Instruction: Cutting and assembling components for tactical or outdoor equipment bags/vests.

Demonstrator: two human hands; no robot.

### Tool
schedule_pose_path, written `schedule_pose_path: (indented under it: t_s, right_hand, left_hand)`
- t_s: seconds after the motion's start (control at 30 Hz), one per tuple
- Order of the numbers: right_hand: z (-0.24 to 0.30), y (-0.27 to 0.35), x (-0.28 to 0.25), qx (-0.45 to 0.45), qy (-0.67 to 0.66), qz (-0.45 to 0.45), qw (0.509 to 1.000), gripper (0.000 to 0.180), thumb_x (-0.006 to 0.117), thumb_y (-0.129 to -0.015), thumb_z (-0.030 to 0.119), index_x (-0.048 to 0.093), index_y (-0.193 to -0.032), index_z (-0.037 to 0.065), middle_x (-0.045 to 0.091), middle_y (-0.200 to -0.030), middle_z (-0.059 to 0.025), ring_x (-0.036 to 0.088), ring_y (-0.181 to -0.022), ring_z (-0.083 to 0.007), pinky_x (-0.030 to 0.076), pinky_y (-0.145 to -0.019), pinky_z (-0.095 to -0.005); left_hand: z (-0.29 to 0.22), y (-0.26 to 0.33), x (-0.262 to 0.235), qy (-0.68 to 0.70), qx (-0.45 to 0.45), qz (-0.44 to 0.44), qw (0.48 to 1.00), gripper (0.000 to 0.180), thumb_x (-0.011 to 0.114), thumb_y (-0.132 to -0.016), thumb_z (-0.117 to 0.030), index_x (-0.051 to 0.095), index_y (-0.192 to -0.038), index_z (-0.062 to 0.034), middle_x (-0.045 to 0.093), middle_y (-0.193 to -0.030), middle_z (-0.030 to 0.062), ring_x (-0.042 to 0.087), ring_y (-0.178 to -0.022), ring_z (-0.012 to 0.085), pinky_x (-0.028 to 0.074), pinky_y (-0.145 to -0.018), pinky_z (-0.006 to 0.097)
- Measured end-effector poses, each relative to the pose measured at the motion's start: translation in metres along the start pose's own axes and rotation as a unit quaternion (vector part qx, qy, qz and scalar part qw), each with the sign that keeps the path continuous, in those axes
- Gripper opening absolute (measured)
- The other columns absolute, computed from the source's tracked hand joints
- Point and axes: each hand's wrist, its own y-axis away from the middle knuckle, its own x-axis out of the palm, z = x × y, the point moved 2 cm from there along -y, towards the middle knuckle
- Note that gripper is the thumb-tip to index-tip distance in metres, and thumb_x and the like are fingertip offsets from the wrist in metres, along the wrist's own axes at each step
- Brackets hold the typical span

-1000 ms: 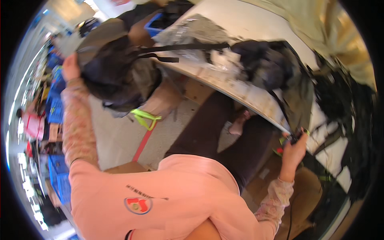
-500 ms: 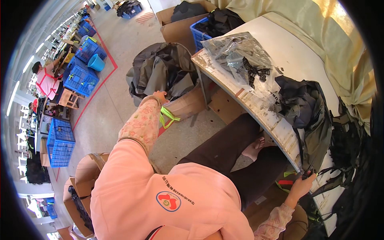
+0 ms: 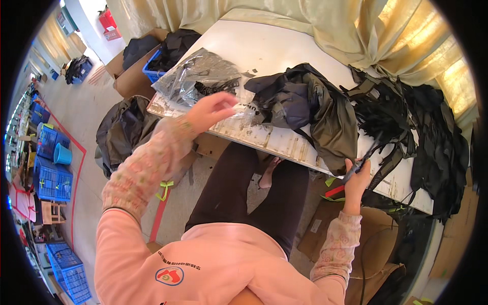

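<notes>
My left hand (image 3: 213, 109), slightly blurred, is over the table's near edge with its fingers apart and nothing visible in them. Just beyond it lies a clear plastic bag (image 3: 190, 71) with black buckle-like pieces (image 3: 216, 87) on it. My right hand (image 3: 358, 178) is closed at the table's front edge. A dark, narrow thing passes through its fingers; its kind is unclear. Touching or close by that hand is the lower end of a crumpled dark olive and black fabric piece (image 3: 325, 114), which is spread across the white table (image 3: 274, 38).
Black straps and fabric (image 3: 437, 132) heap at the table's right end and hang over it. At the left, a dark fabric bundle (image 3: 122, 129) stands on the floor. Behind it are a cardboard box (image 3: 127, 81) and a blue crate (image 3: 152, 68). Cream curtains (image 3: 325, 20) border the back.
My left hand has left the dark fabric bundle and come up and rightward over the table edge. The view has turned toward the table. My right hand remains closed at the front edge.
</notes>
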Motion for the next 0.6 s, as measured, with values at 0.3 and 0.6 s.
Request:
schedule_pose_path:
  t_s: [0.3,0.6]
  right_hand:
    - [0.057,0.048,-0.08,0.044,-0.302,0.022,0.952,0.033,0.07,-0.073,-0.01,0.049,-0.092,0.007,0.052,-0.093,-0.0016,0.05,-0.073,-0.0066,0.041,-0.059,-0.0192]
    - [0.01,0.072,-0.127,0.074,-0.35,-0.038,0.933,0.033,0.07,-0.074,-0.006,0.049,-0.093,0.01,0.054,-0.098,-0.0029,0.053,-0.076,-0.0074,0.044,-0.057,-0.0172]
  left_hand:
    - [-0.074,-0.156,0.132,-0.418,0.201,0.016,0.886,0.064,0.071,-0.074,-0.023,0.043,-0.132,-0.0173,0.05,-0.124,0.017,0.048,-0.116,0.0355,0.039,-0.098,0.043]
    - [-0.064,-0.202,0.172,-0.389,0.225,-0.048,0.892,0.021,0.063,-0.068,-0.015,0.064,-0.089,-0.0145,0.063,-0.094,0.0094,0.055,-0.104,0.0309,0.033,-0.1,0.055]
